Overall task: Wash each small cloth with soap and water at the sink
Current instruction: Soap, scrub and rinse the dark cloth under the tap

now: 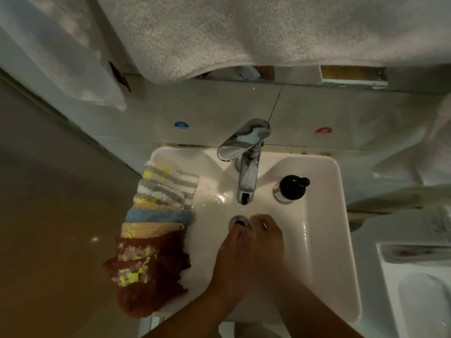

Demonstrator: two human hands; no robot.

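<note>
Several small cloths lie in an overlapping row on the left rim of the white sink [341, 215]: a grey, white and yellow striped one [168, 184], a blue one [158, 215], a pale yellow one [148, 229] and dark red ones [148, 272] at the front. Over the basin, just in front of the drain [238, 222], my left hand [234, 250] lies across my right hand [267, 236], palms pressed together. Neither hand holds a cloth. A black-topped soap dispenser [291, 187] stands right of the chrome faucet [246, 176]. I see no water stream.
A large white towel [244, 32] hangs over the wall behind the sink. Blue [181, 125] and red [323, 131] stickers sit on the tiles. Brown floor lies to the left, and a white fixture [419, 289] to the right. Water drops glisten on the basin.
</note>
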